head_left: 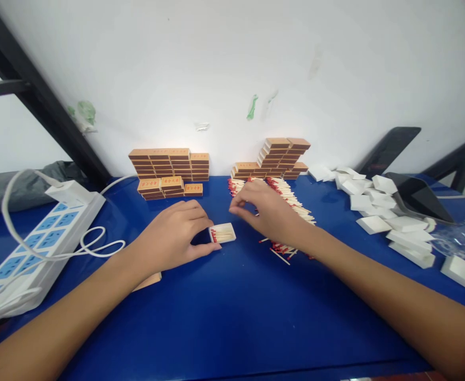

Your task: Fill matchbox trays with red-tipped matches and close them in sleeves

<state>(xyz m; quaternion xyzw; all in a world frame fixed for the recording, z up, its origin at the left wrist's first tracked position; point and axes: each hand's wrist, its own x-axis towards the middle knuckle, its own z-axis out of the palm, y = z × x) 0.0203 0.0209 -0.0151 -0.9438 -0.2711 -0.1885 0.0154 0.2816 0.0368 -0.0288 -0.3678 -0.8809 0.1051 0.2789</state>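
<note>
My left hand [179,233] grips the left end of a small white matchbox tray [227,239], its thumb in front and its fingers behind. Red-tipped matches [221,233] lie in the tray. To the right, my right hand [266,206] is held over a large pile of loose matches [295,203], thumb and forefinger brought close together at their tips. Whether a match is between them I cannot make out. Partly hidden under my left forearm lies a matchbox sleeve [149,281].
Stacked brown matchboxes [169,164] stand by the wall, with another stack [282,153] behind the match pile. Several white trays [375,203] lie heaped at the right, near a dark phone-like slab [418,196] and clear plastic [464,235]. A power strip [53,238] with cables sits left.
</note>
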